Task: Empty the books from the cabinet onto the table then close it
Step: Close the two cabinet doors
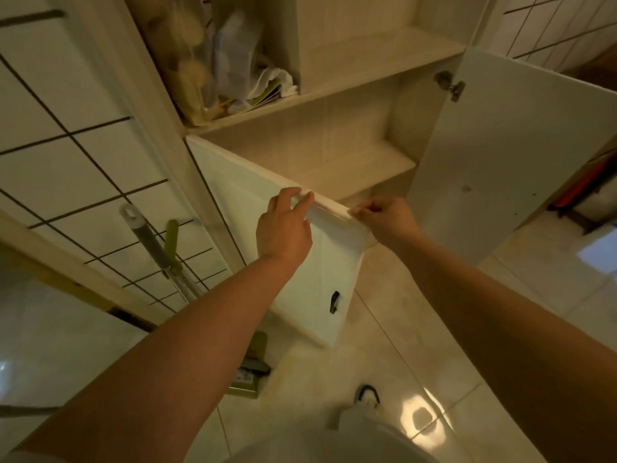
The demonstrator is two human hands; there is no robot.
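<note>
Two hands grip the top edge of the left door (267, 228): left hand (283, 225) and right hand (387, 218) pinch it. Cabinet shelves (350, 162) look empty of books; both doors are open, closing is left.

Pale tile wall (66, 155) with dark grout lines on the left, a mop handle (157, 248) leaning against it. Glossy cream floor tiles (417, 345) below, catching a bright glare (421, 420) from overhead. Warm, yellowish light throughout. More tiling (551, 25) upper right.
</note>
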